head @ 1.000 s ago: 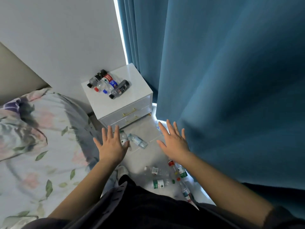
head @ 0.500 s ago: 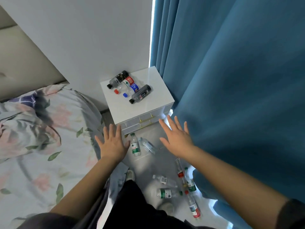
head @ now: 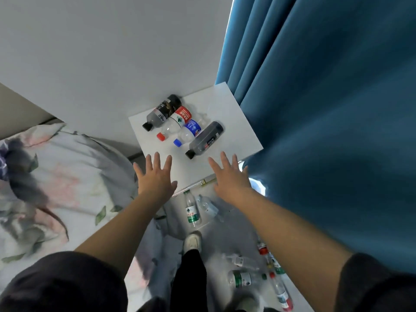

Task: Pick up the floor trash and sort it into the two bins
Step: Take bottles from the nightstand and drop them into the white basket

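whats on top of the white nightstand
Four bottles lie there: rear dark bottle, red-capped bottle, blue-capped bottle, front dark bottle. Left hand and right hand hide the nightstand's front edge.

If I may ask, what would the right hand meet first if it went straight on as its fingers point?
Likely the nearest dark bottle lying on the nightstand, just ahead of the right hand; depth is unclear.

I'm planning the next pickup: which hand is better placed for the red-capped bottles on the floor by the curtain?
Right, probably. The red-capped bottles lie below the right arm, near the curtain, and the right hand is open and empty. The left hand, also open, is on the bed side.
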Demonstrator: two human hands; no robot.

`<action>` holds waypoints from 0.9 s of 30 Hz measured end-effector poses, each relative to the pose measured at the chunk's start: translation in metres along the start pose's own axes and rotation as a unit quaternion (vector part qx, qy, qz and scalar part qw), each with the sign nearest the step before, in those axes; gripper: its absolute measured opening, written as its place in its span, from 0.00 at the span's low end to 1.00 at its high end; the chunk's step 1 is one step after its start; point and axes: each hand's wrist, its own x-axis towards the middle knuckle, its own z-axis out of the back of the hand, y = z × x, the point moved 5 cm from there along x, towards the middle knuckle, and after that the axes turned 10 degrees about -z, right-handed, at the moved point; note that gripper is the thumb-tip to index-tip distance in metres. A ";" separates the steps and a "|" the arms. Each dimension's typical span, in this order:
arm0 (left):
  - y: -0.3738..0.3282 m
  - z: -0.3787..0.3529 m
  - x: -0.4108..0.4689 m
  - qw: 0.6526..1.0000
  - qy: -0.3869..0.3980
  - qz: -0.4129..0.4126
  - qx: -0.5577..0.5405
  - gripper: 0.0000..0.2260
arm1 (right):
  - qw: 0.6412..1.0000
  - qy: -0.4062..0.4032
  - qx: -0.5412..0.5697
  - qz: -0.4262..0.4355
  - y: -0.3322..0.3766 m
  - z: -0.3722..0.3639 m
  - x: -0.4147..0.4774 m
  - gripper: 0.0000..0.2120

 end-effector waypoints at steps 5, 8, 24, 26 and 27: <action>0.016 -0.018 0.092 0.998 -0.035 -0.050 0.003 0.37 | 0.998 -0.032 -0.050 0.009 0.026 -0.008 0.094 0.46; 0.016 -0.029 0.132 0.994 -0.074 -0.081 0.006 0.39 | 0.993 -0.079 -0.085 0.010 0.031 -0.009 0.138 0.48; -0.037 -0.026 0.224 0.983 -0.149 -0.101 -0.021 0.33 | 0.981 -0.131 -0.145 -0.001 -0.033 -0.040 0.181 0.36; -0.043 -0.028 0.224 0.985 -0.138 -0.092 -0.041 0.32 | 0.985 -0.136 -0.107 -0.018 -0.048 -0.044 0.173 0.33; -0.046 -0.028 0.220 0.986 -0.135 -0.091 -0.044 0.32 | 0.986 -0.140 -0.086 -0.024 -0.054 -0.046 0.168 0.32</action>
